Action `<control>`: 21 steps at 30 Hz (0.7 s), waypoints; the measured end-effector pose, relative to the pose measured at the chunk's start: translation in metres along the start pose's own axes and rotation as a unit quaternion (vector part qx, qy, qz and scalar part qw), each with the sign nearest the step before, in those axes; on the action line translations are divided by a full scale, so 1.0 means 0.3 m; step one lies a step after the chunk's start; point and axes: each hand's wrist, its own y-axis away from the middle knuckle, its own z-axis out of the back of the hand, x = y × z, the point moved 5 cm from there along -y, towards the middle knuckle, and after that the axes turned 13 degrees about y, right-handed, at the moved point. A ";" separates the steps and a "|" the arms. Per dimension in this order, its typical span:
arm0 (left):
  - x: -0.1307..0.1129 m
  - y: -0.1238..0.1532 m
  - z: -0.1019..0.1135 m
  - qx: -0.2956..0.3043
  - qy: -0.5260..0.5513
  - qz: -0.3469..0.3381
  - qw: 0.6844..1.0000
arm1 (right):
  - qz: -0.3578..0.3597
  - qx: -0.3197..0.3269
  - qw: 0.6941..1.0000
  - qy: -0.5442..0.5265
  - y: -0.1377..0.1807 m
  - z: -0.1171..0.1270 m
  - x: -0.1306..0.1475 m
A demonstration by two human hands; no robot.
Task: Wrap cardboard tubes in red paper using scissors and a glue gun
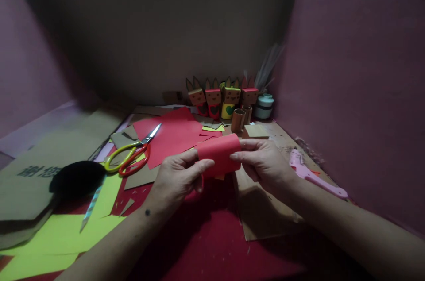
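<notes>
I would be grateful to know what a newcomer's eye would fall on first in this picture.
Probably the small curved red paper at the centre, held between the left hand and the right hand. Next might come the row of cardboard figures with pointed ears at the back, then the scissors with yellow and red handles, lying left of the hands.

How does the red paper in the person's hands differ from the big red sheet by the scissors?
The held red paper is much smaller than the red sheet. The held red paper curves between the left hand and right hand, while the red sheet lies spread out, with the scissors partly over it. Both are red.
</notes>
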 end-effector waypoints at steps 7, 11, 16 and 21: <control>-0.021 0.010 -0.001 -0.032 -0.040 -0.009 0.999 | -0.024 0.018 0.999 -0.014 0.007 -0.005 -0.023; -0.007 0.014 -0.001 -0.019 0.035 0.050 0.998 | -0.010 0.053 0.998 0.011 0.021 -0.020 -0.014; -0.026 0.006 -0.007 -0.002 0.043 0.007 0.999 | 0.003 0.071 0.995 -0.066 0.023 -0.045 -0.007; -0.023 -0.002 -0.002 0.016 0.024 0.008 1.000 | -0.063 0.044 0.995 -0.067 0.017 -0.044 -0.031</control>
